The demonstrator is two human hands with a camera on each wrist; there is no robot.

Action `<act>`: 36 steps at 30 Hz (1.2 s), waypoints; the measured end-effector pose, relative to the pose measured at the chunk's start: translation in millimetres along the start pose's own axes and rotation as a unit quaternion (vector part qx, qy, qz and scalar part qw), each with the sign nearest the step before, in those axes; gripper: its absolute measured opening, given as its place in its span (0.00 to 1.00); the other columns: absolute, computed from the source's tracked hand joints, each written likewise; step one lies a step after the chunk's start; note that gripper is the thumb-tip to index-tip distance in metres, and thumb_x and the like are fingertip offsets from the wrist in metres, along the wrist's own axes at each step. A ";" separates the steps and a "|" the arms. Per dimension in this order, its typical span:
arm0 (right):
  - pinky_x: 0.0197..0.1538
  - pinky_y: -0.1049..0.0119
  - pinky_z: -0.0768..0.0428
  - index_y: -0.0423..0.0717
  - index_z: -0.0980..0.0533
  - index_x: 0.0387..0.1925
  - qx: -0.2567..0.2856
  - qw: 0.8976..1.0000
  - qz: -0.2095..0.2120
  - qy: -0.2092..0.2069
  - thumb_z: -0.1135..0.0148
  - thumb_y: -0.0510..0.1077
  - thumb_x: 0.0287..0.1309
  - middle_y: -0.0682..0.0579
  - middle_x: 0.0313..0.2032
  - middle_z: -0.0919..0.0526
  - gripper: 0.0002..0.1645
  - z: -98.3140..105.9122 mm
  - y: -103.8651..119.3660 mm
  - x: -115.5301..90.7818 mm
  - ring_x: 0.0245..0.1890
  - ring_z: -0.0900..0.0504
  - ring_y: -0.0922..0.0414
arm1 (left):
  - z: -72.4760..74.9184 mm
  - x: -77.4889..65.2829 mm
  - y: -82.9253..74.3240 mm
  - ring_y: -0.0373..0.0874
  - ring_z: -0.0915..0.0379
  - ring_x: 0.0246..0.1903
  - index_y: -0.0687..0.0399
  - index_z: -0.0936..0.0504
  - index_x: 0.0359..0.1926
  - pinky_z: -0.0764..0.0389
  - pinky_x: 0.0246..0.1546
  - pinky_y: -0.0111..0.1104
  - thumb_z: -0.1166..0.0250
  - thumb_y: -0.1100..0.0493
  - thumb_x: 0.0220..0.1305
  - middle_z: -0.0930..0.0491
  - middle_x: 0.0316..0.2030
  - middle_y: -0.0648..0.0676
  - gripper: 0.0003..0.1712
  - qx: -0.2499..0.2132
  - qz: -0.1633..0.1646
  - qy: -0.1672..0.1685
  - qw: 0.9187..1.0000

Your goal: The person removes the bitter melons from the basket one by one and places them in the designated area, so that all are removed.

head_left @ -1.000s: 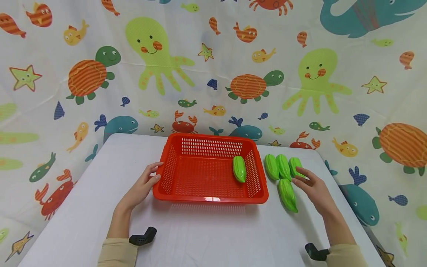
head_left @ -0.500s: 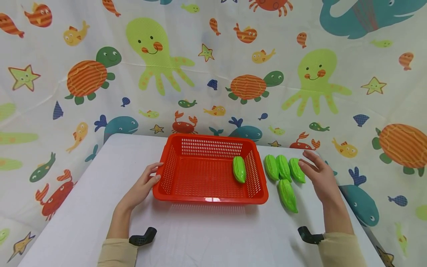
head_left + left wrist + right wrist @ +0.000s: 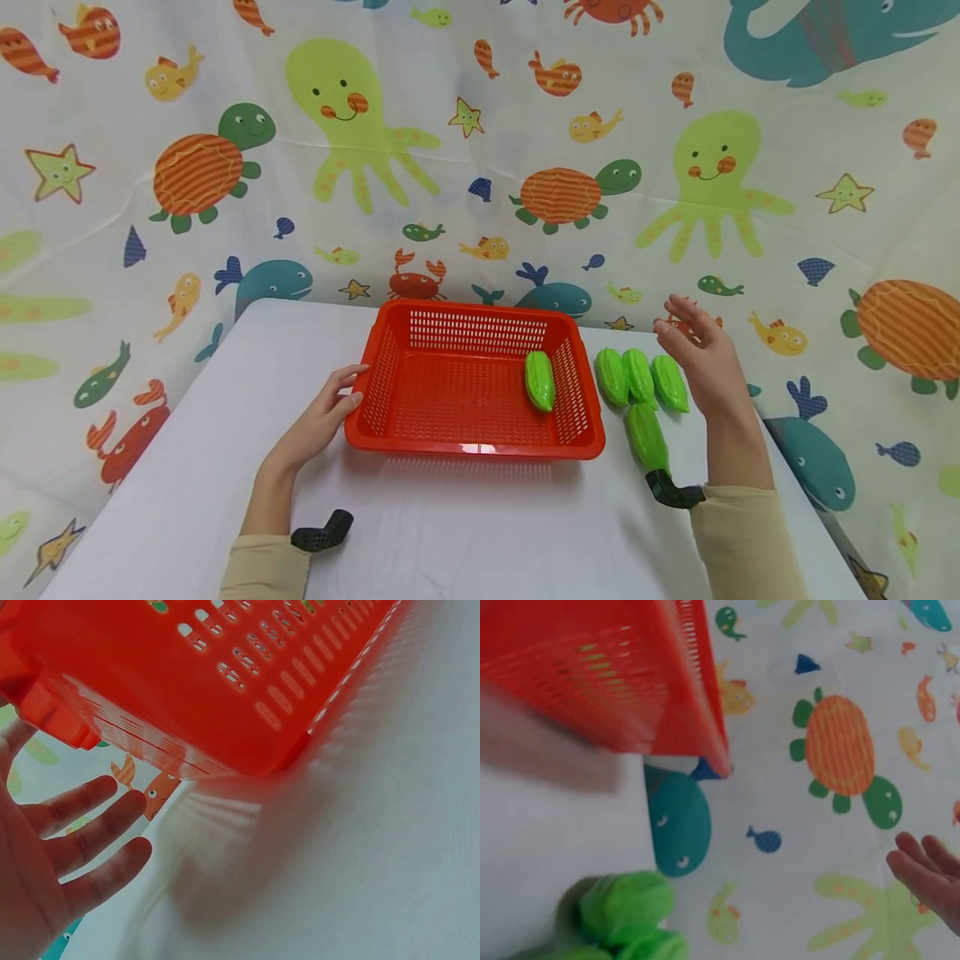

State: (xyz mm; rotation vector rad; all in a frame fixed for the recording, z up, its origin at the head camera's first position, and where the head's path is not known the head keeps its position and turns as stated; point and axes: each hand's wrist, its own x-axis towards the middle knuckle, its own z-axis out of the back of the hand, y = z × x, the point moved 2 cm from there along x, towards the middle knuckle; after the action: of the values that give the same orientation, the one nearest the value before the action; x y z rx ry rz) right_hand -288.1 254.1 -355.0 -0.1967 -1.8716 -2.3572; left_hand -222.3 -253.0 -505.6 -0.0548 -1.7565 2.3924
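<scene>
My left hand (image 3: pixel 317 421) touches the left rim of the red plastic basket (image 3: pixel 465 450). In the left wrist view, several of its fingers (image 3: pixel 105 877) are straight and apart from the basket wall. A glossy green, ribbed, pointed piece of produce (image 3: pixel 539 381) lies inside, near the basket's right wall. My right hand (image 3: pixel 705 358) is raised beyond the right side of the table, holding nothing, its fingers loosely extended. Left of it, a row of similar green pieces (image 3: pixel 637 377) lies on the table. Another green piece (image 3: pixel 647 437) lies in front, partly hidden by the right wrist's black mount.
The white table (image 3: pixel 465 533) carries the basket and the loose green pieces. Behind it hangs a white curtain (image 3: pixel 450 167) printed with sea animals. Black camera mounts (image 3: pixel 322 532) project from both wrists.
My right hand has left the rightmost green piece, moving upward and away, with its forearm shifting left. The green pieces and basket stay put. The left hand has not moved.
</scene>
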 end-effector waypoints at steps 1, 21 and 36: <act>0.52 0.79 0.25 0.53 0.39 0.72 0.014 1.000 0.004 0.001 0.36 0.49 0.64 0.46 0.70 0.40 0.38 -2.4 3.8 1.7 0.56 0.26 0.61 | 0.0 0.0 -0.1 0.63 0.36 0.60 0.41 0.46 0.73 0.23 0.53 0.52 0.48 0.45 0.74 0.44 0.68 0.63 0.32 0.000 0.000 0.000 1.000; 0.67 0.53 0.33 0.60 0.36 0.70 0.002 0.998 0.028 0.053 0.36 0.54 0.63 0.52 0.69 0.35 0.36 -68.7 38.7 37.4 0.65 0.31 0.48 | 1.2 -1.0 -3.4 0.63 0.37 0.61 0.43 0.47 0.73 0.23 0.54 0.51 0.48 0.45 0.74 0.44 0.68 0.63 0.32 0.005 0.004 -0.002 1.000; 0.66 0.47 0.33 0.54 0.37 0.72 -0.028 0.994 0.047 0.093 0.37 0.52 0.64 0.49 0.69 0.35 0.37 -110.9 13.9 67.7 0.65 0.31 0.46 | 0.0 -0.6 -2.1 0.63 0.38 0.62 0.40 0.46 0.73 0.26 0.55 0.55 0.47 0.43 0.72 0.45 0.69 0.62 0.33 0.001 0.016 -0.001 1.000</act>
State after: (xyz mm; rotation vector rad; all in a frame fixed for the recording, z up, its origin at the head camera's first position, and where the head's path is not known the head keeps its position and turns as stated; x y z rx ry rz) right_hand -354.8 141.8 -354.4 -0.0653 -1.6750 -2.2807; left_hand -221.4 -252.5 -503.6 -0.0818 -1.7680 2.4175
